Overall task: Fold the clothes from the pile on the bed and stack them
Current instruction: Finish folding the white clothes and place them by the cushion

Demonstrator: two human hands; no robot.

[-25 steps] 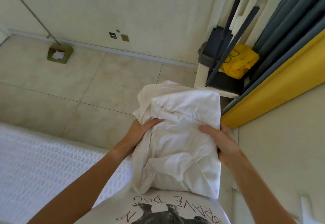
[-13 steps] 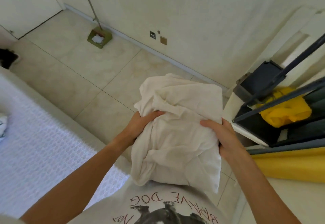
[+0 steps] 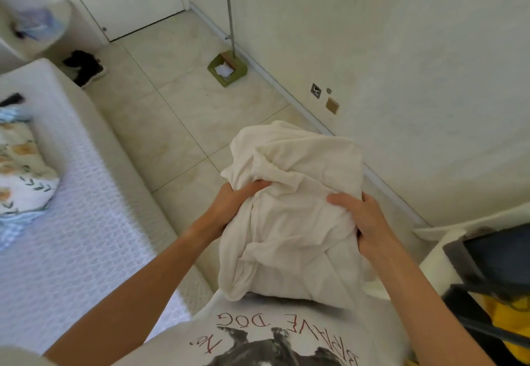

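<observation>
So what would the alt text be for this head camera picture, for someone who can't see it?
A person's left hand and right hand grip a bundled white garment held above a tiled floor. A white bed with patterned clothes lies to their left, and a green dustpan stands by the wall.

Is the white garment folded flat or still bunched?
Bunched: the white garment is crumpled, gripped by left hand and right hand.
</observation>
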